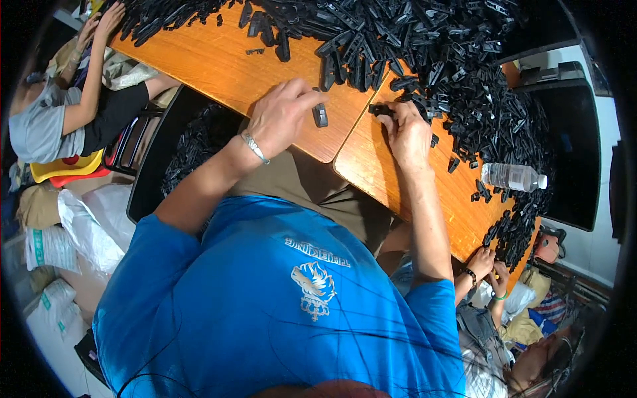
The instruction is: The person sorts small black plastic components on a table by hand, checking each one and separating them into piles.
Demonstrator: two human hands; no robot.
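Observation:
My left hand is closed over the near edge of the wooden table, its thumb and forefinger on a black plastic clip. The clip is long and narrow, and its near end sticks out below the fingertips. To the right, across the seam between two table tops, my right hand pinches another small black plastic piece between thumb and fingers. Its exact shape is partly covered by the fingers. A large heap of similar black clips lies just beyond both hands.
A clear plastic bottle lies on the clips at the right. Another person's hands work at the table's right end; a second person sits at the far left. A black bin with more black pieces stands left of my legs.

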